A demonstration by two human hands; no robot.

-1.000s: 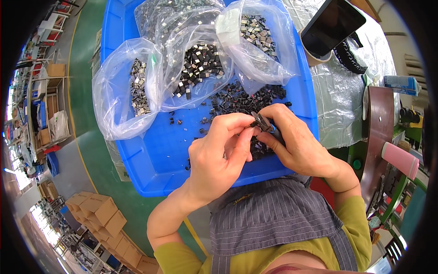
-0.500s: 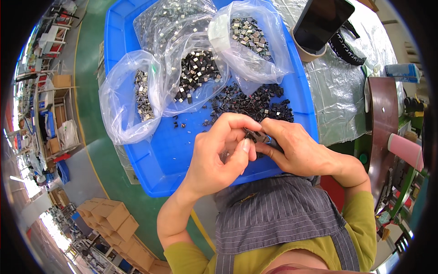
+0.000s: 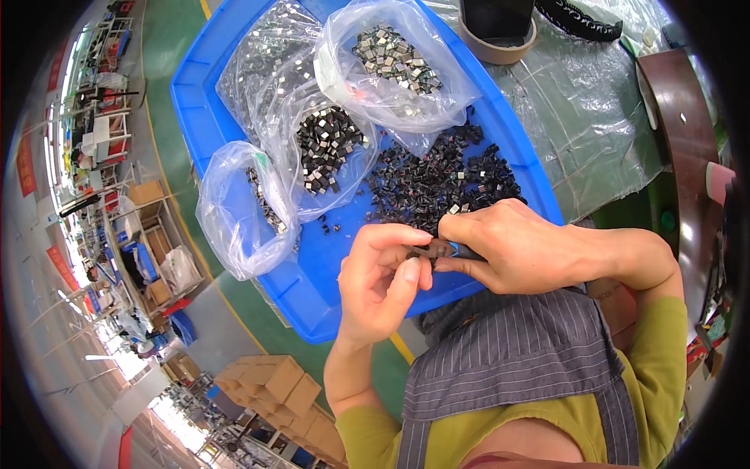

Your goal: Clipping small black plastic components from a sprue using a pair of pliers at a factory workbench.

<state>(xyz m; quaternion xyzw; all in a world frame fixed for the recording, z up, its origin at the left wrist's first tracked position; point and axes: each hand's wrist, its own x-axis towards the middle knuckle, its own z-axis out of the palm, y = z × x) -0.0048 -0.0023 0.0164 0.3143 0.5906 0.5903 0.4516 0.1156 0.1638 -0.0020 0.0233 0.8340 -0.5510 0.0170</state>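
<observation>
Over the near side of the blue tray point(image 3: 306, 301), my hands meet at their fingertips. My right hand point(image 3: 519, 246) is closed around a small pair of pliers point(image 3: 442, 249) with dark jaws and a bit of blue at the handle. The jaws point left toward my left hand point(image 3: 373, 285), whose thumb and fingers pinch a small dark part point(image 3: 415, 256). Most of that part is covered by the fingertips. Just beyond the hands lies a loose pile of small black parts point(image 3: 418, 184), with a few silver-faced pieces among them.
Open clear plastic bags stand in the tray: a left bag point(image 3: 226, 219), a middle bag point(image 3: 371, 160) and a right bag point(image 3: 332, 66), holding small black and silver pieces. A dark-screened device point(image 3: 496, 19) rests in a round holder point(image 3: 500, 51). Cardboard boxes point(image 3: 273, 383) stand on the floor.
The whole view has turned and shifted, so the tray looks tilted and more of the black pile shows. Both hands keep their grip near each other, with the pliers' jaws now more visible.
</observation>
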